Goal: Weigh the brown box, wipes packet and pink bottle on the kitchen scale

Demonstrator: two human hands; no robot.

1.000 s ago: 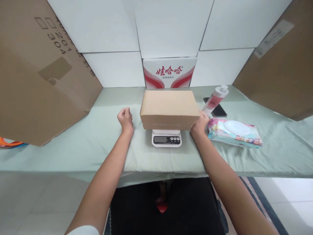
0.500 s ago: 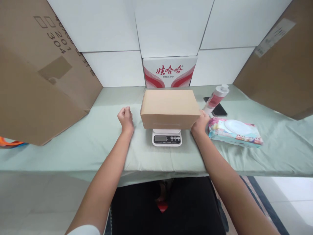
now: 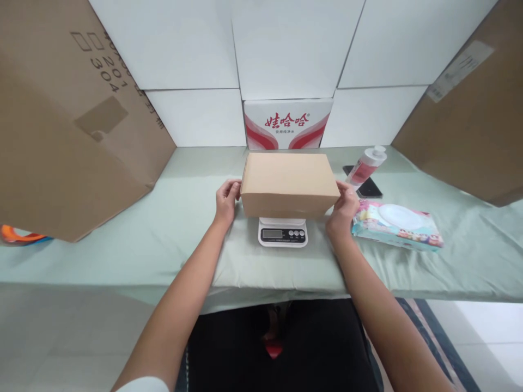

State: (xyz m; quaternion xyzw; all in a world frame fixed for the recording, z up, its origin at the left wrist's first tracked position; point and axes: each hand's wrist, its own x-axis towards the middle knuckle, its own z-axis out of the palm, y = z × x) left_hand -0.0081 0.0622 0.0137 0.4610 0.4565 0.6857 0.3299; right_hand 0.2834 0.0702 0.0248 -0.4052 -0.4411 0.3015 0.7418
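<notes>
Left hand [image 3: 227, 200], fisted on the cloth a moment before, had moved onto the box [image 3: 290, 184] on the scale [image 3: 283, 233]; right hand [image 3: 344, 209] opposite, both clasping its ends, ready to lift.

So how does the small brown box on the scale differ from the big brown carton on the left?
The box is small and lies flat on the scale; the carton is far bigger and leans tilted over the table. The box is plain and shut; the carton bears printed digits. The left hand and right hand clasp the box's ends; nothing touches the carton. Both are brown cardboard.
</notes>
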